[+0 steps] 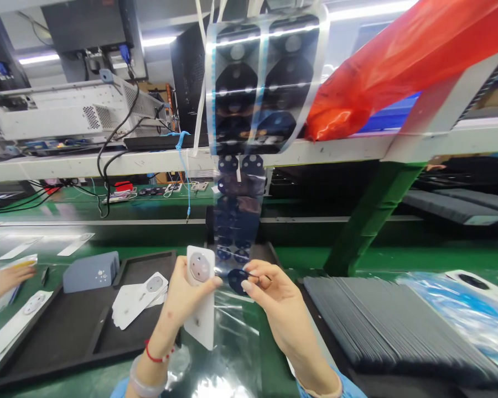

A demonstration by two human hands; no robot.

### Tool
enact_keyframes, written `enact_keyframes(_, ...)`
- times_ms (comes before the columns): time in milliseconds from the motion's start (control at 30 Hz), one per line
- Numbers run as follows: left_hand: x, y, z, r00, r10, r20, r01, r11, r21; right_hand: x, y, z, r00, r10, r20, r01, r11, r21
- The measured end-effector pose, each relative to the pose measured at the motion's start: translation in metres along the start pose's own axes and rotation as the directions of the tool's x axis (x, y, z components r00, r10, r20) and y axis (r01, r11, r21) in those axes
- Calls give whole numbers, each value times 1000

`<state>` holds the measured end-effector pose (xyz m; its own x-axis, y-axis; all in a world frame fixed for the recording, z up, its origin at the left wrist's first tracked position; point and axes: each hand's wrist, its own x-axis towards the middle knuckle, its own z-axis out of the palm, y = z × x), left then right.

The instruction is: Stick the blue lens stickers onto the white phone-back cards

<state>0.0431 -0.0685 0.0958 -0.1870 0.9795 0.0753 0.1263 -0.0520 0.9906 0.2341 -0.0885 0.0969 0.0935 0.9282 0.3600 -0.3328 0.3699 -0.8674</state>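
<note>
Upright in my left hand [180, 296] is a white phone-shaped panel [202, 320] with a round grey camera area near its top; fingers and thumb close on its sides. Just to the right, my right hand [280, 301] pinches a dark round sticker [237, 281] with holes in it between thumb and fingertips. Behind both hands hangs a clear strip of dark stickers [238, 215], coming down from a wider looped roll [268, 83]. Whether the pinched sticker is fully off the strip I cannot tell. Clear film [236, 354] lies below the hands.
At left, a black tray [45, 345] holds white panels [139, 298] and a blue-grey panel stack [91, 271]. A long row of grey panels [357, 315] stands at right. Another person's hand [8, 279] is at far left. A green post [373, 215] and shelf edge [348, 152] cross ahead.
</note>
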Motion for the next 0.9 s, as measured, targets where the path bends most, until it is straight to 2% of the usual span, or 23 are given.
enact_keyframes(67,-10,5,12,997,0,78,-2,1000,31,0,2,3,995,99,-15,-98,995,23)
enact_keyframes(167,-22,10,25,977,-44,209,38,999,33,0,4,5,984,166,-63,-167,986,-6)
enact_keyframes(300,-33,14,28,980,-15,199,10,1000,25,0,6,4,976,182,-119,-197,973,-120)
enact_keyframes(400,-40,16,30,973,-22,231,19,1000,14,-1,6,3,975,195,-103,-209,966,-152)
enact_keyframes(500,-45,19,29,968,12,249,-23,999,41,-2,6,3,975,201,-90,-213,965,-155)
enact_keyframes(700,-50,22,19,907,13,420,-30,999,33,-3,3,1,978,186,-95,-198,972,-128)
enact_keyframes(800,-52,22,18,904,23,426,-33,999,17,-4,1,1,979,180,-99,-194,968,-157)
enact_keyframes(900,-54,22,21,919,39,393,-48,999,14,-5,1,3,980,159,-118,-180,964,-195)
